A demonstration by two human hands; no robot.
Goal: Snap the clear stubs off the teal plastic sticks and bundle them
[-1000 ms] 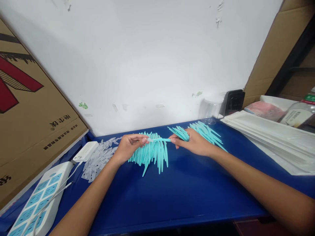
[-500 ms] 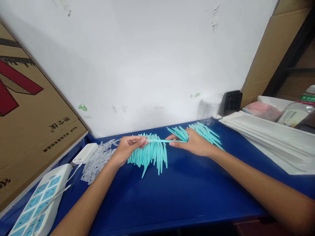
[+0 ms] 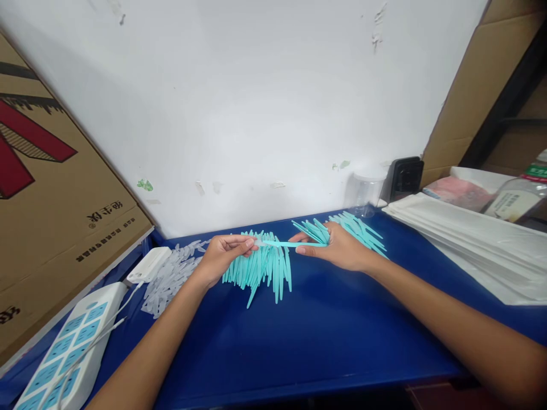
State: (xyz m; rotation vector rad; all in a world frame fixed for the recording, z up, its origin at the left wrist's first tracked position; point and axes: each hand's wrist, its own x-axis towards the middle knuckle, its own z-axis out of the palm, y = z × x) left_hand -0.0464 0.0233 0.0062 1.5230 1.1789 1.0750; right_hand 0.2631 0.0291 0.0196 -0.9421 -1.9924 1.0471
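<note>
My left hand [image 3: 228,256] pinches a small translucent cap [image 3: 258,242] between thumb and fingertips. The cap meets the end of a slim teal plastic stick [image 3: 282,244], which looks like an eyebrow razor handle and lies level between my hands. My right hand [image 3: 342,247] is closed round a fanned bunch of the same teal sticks [image 3: 314,230] and steadies the level one at its other end. Below and behind my left fingers lies a heap of teal sticks [image 3: 258,267]. Translucent caps [image 3: 171,279] are piled left of that heap, partly behind my left forearm.
Past my right hand lie more teal sticks [image 3: 361,233]. A clear plastic jar [image 3: 365,193] stands by the wall. White sheets or bags [image 3: 470,245] and a bottle [image 3: 519,196] are at right. A power strip [image 3: 79,347], white box [image 3: 149,265] and cardboard [image 3: 64,228] flank the left.
The level teal stick shows a slightly broader face now, while both hands keep almost the same place and grip. The whole view has shifted slightly.
</note>
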